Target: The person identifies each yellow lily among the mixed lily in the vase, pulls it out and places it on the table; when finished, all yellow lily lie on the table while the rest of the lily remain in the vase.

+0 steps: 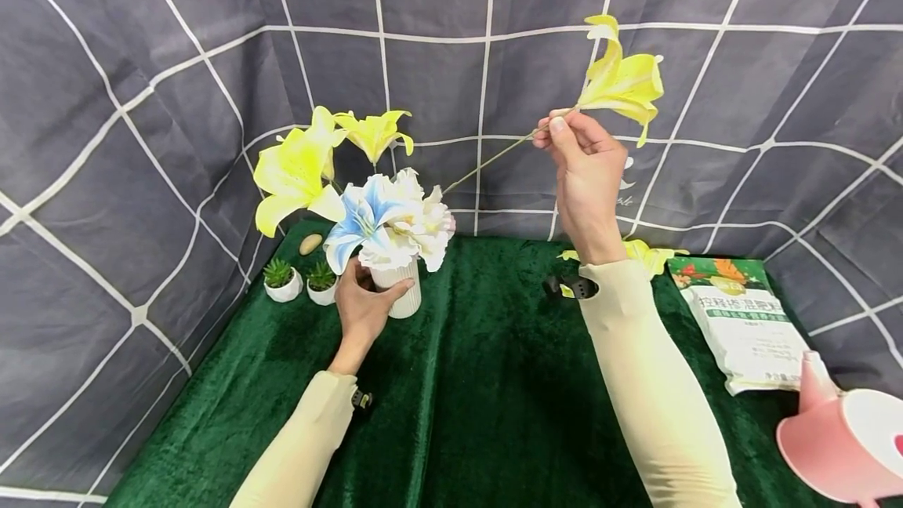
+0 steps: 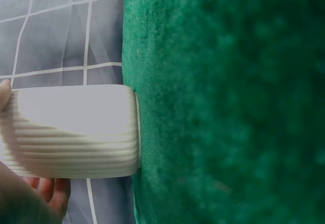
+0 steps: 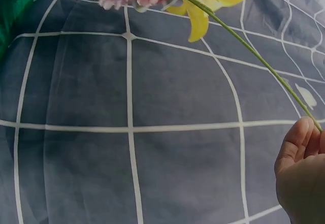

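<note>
My left hand (image 1: 364,306) grips a white ribbed vase (image 1: 404,296), thumb on the near side and fingers behind; in the left wrist view the vase (image 2: 76,132) stands on the green cloth. A blue and white lily (image 1: 370,218), white ruffled flowers (image 1: 421,226) and yellow lilies (image 1: 292,175) fill the vase. Raised at the right, my right hand (image 1: 587,167) pinches the stem of a yellow lily (image 1: 624,81) just below its bloom. That stem (image 1: 494,157) slants down left, its lower end right by the white flowers. In the right wrist view the stem (image 3: 254,54) overlaps the bouquet.
Two small potted succulents (image 1: 282,281) and a tan egg-shaped stone (image 1: 310,244) sit left of the vase. Behind my right forearm lies another yellow flower (image 1: 647,257). A white and green printed bag (image 1: 748,328) and a pink watering can (image 1: 839,437) are at the right.
</note>
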`<state>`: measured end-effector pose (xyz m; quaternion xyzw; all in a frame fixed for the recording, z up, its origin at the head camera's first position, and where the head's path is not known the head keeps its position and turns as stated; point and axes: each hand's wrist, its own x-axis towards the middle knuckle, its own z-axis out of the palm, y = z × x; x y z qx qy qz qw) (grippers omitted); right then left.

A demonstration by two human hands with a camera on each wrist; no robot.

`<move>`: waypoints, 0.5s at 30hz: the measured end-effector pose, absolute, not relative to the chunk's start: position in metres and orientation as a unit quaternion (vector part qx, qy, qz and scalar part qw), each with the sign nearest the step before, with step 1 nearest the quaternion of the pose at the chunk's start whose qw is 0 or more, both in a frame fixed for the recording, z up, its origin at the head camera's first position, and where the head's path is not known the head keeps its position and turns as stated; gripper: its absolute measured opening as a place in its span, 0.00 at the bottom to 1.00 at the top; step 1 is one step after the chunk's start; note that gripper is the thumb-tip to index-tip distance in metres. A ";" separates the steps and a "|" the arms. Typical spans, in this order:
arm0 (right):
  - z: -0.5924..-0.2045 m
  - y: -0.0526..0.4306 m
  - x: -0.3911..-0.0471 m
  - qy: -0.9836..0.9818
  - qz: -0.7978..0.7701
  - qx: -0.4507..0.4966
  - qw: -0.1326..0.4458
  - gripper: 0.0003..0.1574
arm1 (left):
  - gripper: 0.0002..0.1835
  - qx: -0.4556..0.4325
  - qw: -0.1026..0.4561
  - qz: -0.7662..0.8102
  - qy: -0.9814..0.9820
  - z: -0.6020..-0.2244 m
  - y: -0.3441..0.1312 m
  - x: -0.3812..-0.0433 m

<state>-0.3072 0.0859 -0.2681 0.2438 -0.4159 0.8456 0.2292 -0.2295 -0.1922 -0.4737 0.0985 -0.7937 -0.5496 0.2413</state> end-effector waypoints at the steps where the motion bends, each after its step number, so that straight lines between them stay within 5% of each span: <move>1: -0.267 0.089 -0.306 -0.403 0.853 0.240 0.229 0.03 | 0.36 0.098 0.243 -0.548 -0.794 -0.474 -0.192 -0.230; 15: -0.244 0.150 -0.287 -0.330 0.870 0.208 0.301 0.06 | 0.36 0.100 0.244 -0.552 -0.791 -0.472 -0.192 -0.230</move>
